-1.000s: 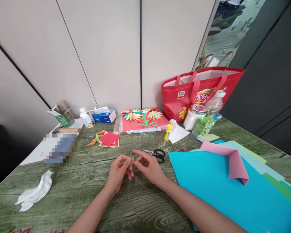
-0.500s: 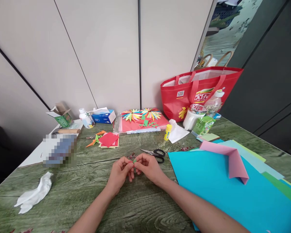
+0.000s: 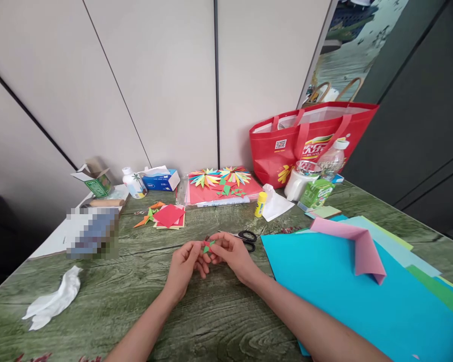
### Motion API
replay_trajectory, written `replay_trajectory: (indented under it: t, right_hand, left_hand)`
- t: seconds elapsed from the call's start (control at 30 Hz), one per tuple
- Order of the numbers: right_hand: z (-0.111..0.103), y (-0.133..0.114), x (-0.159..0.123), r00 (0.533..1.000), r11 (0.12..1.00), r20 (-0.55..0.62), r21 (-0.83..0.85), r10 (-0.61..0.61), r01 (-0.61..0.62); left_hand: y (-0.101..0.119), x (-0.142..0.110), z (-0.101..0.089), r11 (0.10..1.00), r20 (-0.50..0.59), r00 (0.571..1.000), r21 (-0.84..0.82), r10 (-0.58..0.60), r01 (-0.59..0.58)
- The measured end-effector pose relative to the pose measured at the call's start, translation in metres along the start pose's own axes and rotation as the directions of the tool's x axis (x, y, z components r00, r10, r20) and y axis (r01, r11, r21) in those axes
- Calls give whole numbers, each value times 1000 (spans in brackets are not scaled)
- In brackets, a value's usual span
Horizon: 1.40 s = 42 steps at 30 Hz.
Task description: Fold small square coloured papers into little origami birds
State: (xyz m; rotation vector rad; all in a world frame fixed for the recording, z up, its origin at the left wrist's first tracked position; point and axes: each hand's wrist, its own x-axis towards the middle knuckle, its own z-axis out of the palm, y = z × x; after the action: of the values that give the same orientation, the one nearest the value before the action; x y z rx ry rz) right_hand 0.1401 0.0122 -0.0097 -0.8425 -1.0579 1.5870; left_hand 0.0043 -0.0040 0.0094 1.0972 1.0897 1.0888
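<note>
My left hand [image 3: 184, 266] and my right hand [image 3: 232, 255] meet over the middle of the green wood-grain table [image 3: 136, 311]. Both pinch a tiny folded paper piece [image 3: 208, 245], green and red, between thumbs and fingertips. Black-handled scissors [image 3: 245, 237] lie just behind my right hand. A big turquoise paper sheet [image 3: 347, 296] with a folded pink sheet [image 3: 357, 246] on it lies to the right.
At the back are colourful paper stars [image 3: 221, 177] on red sheets, a yellow glue stick [image 3: 260, 204], red paper squares [image 3: 169, 216], a tissue box [image 3: 161, 179], a red tote bag [image 3: 309, 138] and bottles. A crumpled white tissue [image 3: 53, 301] lies front left.
My hands have turned the small paper piece between the fingertips; a red part now shows beside the green. The hands stay in the same spot.
</note>
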Motion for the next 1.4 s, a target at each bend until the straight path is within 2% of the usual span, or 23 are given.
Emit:
replay_trajectory:
  t: [0.3, 0.57, 0.77, 0.97, 1.1, 1.23, 1.4]
  right_hand:
    - [0, 5, 2, 999, 998, 45, -61, -16, 19]
    - [-2, 5, 2, 999, 994, 24, -109, -30, 33]
    - [-2, 5, 1, 998, 993, 55, -111, -32, 38]
    - [0, 3, -1, 998, 989, 55, -148, 35, -27]
    - [3, 1, -1, 997, 995, 34, -74, 71, -68]
    - [4, 1, -1, 999, 999, 40, 14, 29, -29]
    - [1, 4, 1, 998, 999, 44, -31, 34, -33]
  left_hand:
    - [-3, 1, -2, 986, -18, 999, 163, 44, -41]
    - [-2, 2, -1, 995, -44, 999, 96, 31, -26]
    - [2, 1, -1, 978, -73, 993, 195, 92, -76]
    - [0, 1, 0, 970, -70, 987, 210, 142, -125]
    - [-1, 1, 1, 973, -65, 988, 190, 141, -127]
    - [0, 2, 1, 978, -60, 991, 182, 116, -103]
    - [0, 0, -2, 969, 11, 991, 209, 135, -134]
